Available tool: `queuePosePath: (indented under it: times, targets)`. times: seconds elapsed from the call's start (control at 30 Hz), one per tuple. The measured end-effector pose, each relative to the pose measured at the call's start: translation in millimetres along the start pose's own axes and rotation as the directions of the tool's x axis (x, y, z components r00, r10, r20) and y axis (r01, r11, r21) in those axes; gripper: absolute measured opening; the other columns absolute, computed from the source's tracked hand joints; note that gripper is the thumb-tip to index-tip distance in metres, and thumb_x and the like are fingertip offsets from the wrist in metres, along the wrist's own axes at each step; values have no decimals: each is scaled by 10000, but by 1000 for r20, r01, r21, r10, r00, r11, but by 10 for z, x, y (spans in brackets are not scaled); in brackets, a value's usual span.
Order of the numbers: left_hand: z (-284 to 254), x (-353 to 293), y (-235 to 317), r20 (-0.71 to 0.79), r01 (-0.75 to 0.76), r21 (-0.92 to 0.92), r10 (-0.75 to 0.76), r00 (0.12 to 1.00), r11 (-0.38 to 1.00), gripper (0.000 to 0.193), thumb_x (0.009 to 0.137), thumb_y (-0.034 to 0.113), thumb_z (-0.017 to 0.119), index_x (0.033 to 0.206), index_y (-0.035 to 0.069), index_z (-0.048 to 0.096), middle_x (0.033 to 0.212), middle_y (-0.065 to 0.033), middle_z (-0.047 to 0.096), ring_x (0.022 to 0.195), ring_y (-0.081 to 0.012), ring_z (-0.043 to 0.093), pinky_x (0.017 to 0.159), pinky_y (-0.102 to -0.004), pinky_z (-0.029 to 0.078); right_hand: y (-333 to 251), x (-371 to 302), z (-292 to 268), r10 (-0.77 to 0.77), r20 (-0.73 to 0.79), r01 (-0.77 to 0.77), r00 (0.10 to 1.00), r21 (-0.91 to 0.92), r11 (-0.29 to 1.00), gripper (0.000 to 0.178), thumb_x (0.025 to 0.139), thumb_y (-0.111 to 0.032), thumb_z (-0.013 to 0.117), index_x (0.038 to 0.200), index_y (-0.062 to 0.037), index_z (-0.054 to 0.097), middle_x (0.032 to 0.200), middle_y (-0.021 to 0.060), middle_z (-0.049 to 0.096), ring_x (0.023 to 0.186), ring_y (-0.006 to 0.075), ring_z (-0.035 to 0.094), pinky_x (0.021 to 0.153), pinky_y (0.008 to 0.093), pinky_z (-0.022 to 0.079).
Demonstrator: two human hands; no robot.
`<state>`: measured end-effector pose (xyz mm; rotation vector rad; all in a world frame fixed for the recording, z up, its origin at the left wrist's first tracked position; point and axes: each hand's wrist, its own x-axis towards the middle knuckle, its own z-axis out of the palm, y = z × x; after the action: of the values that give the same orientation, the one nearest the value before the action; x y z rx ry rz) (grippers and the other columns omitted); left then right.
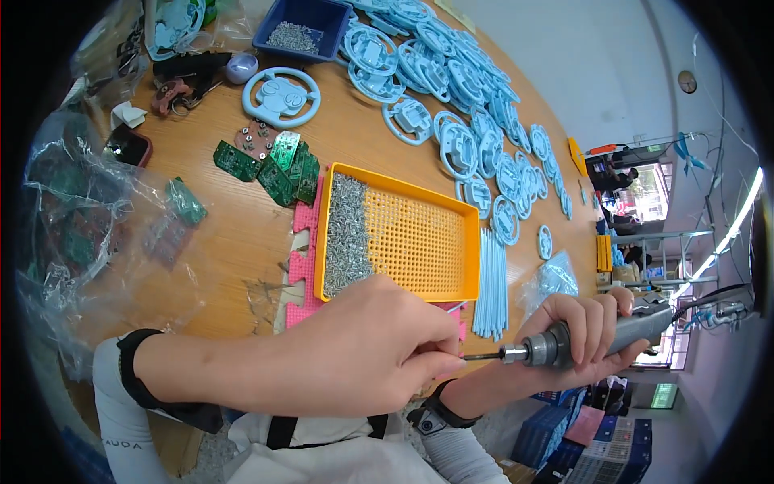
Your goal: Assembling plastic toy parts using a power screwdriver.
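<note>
My right hand (584, 331) grips a grey electric screwdriver (621, 331) held sideways, its bit (482, 356) pointing left. My left hand (367, 347) is closed around the bit's tip; whatever it pinches there is hidden by the fingers. Just beyond my hands lies an orange perforated tray (419, 242) with a heap of small silver screws (347, 234) at its left end. It rests on a pink foam mat (302, 266).
Green circuit boards (278, 169) lie left of the tray. Several light blue plastic wheel-shaped parts (451, 89) cover the far table, one (282, 97) lying apart. A blue bin of screws (302, 32), plastic bags (89, 234) at left, and a bundle of pale blue rods (490, 282).
</note>
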<state>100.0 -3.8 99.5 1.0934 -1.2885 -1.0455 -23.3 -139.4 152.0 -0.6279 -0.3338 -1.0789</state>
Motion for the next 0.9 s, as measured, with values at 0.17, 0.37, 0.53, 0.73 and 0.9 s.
queuePosePath:
  times: [0.17,0.37,0.53,0.73,0.9]
  targets:
    - [77,-78,29,-111,-299,777,587,802,555,118,690,49,655,802,15,640,664,-44,591,584,-187,585,524,-296,439,-6,57,-13,22,-26,-23,999,-42,999,404,877,-376,549,967,7,455,525,-14,407,393,66,387,392,211,387]
    - [24,-74,56,-158,-317,690,563,811,650,127,694,61,657,815,24,644,653,-33,589,570,-179,580,509,-300,432,56,120,41,42,-25,-41,999,31,999,393,880,-378,542,946,0,454,522,-14,401,391,71,385,389,214,386]
    - [-84,-97,262,2,13,-143,-13,1000,990,123,853,102,601,814,-12,629,597,-56,597,532,-104,578,497,-247,448,54,169,61,185,9,-184,983,174,967,378,884,-364,530,943,-1,444,523,-12,403,388,77,386,371,215,381]
    - [-75,-73,262,-152,-161,102,176,973,982,95,833,84,624,824,-10,623,618,-66,605,547,-115,586,514,-255,451,85,242,122,128,4,-127,992,119,985,394,876,-373,537,964,2,453,526,-10,406,395,75,384,394,209,394]
    - [-67,-169,306,-184,-267,638,480,858,722,93,729,22,670,806,15,617,650,-97,591,581,-246,583,516,-324,435,87,402,51,156,21,-157,988,81,984,416,865,-375,548,984,18,484,540,-13,411,402,68,387,417,207,405]
